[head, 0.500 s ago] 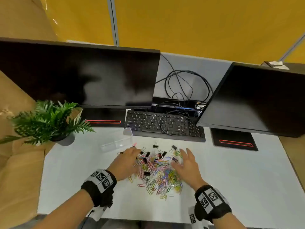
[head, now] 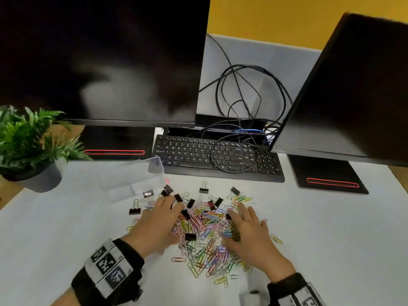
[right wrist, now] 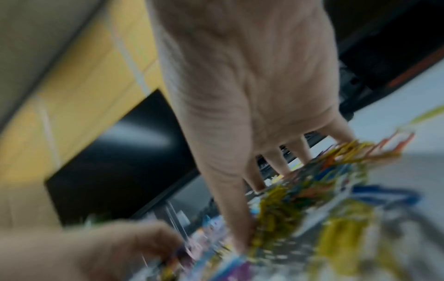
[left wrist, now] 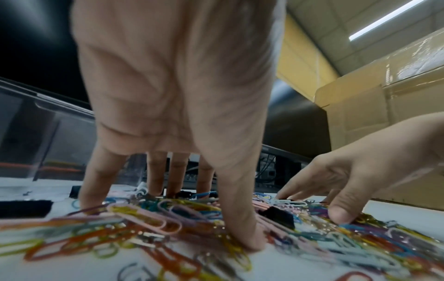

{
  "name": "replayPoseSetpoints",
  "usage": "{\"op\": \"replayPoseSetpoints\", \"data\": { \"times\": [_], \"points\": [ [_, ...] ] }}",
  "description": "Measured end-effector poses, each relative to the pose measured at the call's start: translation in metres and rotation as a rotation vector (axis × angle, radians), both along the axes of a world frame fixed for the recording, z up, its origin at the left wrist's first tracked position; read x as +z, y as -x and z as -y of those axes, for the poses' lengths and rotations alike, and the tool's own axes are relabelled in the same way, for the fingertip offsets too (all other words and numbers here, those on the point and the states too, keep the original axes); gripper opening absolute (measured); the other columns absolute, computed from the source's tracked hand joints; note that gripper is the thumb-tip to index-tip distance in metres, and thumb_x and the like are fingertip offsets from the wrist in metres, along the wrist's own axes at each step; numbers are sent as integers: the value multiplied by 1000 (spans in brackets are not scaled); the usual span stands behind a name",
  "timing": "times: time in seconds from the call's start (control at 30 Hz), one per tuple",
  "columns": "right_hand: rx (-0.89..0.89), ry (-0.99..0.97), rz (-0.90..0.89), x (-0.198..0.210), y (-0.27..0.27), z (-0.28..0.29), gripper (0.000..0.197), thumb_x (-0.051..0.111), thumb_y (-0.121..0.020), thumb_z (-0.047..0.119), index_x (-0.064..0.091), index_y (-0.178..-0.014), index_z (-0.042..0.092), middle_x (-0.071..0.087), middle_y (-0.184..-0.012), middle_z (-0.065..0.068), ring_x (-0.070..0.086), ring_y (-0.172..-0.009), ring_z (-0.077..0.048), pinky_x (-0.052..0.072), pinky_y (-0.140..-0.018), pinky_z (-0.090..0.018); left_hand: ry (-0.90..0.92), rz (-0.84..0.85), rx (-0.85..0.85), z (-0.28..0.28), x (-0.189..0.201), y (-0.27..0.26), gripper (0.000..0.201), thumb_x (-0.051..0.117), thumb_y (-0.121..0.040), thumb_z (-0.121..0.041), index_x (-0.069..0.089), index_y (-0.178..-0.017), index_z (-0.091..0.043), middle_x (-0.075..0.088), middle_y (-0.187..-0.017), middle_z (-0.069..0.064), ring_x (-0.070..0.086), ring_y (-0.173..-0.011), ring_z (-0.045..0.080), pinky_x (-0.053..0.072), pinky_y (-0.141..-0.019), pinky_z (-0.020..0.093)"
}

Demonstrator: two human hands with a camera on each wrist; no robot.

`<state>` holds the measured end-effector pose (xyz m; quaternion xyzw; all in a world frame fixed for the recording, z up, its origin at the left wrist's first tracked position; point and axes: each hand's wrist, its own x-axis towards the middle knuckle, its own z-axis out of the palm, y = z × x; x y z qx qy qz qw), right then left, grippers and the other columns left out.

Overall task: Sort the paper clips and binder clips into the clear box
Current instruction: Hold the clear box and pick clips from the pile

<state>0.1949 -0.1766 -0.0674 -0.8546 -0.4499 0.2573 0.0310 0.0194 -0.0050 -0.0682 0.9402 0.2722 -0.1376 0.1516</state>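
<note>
item: paper clips (head: 207, 244). thin bent wire, glossy coloured coating in pink, yellow, blue, green and orange; a loose, interlocked heap in the middle of the white desk (head: 331, 239), with strays at its edges.

item: binder clips (head: 204, 190). black folded-metal bodies with silver wire handles; scattered along the far side of the heap and partly mixed into it, several lying just beside the box.

item: clear box (head: 132, 177). transparent hard plastic, long and shallow, open top, with at least one divider; sits on the desk to the far left of the heap, near the keyboard (head: 216, 157). looks nearly bare inside; its contents are hard to read through the walls.

item: left hand (head: 157, 221). released, fingers extended, tips planted on the left side of the heap; grasping nothing.

item: right hand (head: 249, 230). released, fingers spread, pressing the right side of the heap; grasping nothing. its wrist view is blurred.

risks, as judged: linked wire clips may lift in chains, dragging the wrong kind into a compartment; slick coating on a smooth desk lets clips skid toward the edge or under the keyboard; the light box may slide or tip if knocked; small binder clips buried under wire could be missed.

stage, as judged: early, sorting scarcely begun.
</note>
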Motion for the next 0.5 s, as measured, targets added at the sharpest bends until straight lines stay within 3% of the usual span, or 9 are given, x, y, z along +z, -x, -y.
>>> {"op": "replayPoseSetpoints", "data": {
  "times": [0.23,0.37,0.5],
  "points": [
    [30,-56,-25,-3,-7,7,77,60,-88,50,17,-151,35,-5,-162,2,-7,-149,-24,3,-116,-56,48,50,-50,0,8,5,81,69,-85,-37,23,-150,-24,32,-139,-2,36,-122,17,42,-101,36],
    [10,-100,-28,0,-2,11,76,61,-86,51,22,-149,35,-2,-162,4,-3,-149,-21,5,-117,-53,57,55,-78,0,11,12,80,70,-84,-34,24,-150,-25,33,-137,-4,38,-121,16,42,-101,36],
    [-7,-113,-38,-3,-4,13,76,61,-86,52,22,-149,36,-3,-161,7,-3,-149,-16,3,-119,-49,85,-7,-147,-9,15,17,89,70,-85,-31,13,-153,-28,27,-145,-5,35,-129,17,38,-105,32]
  ]
}}
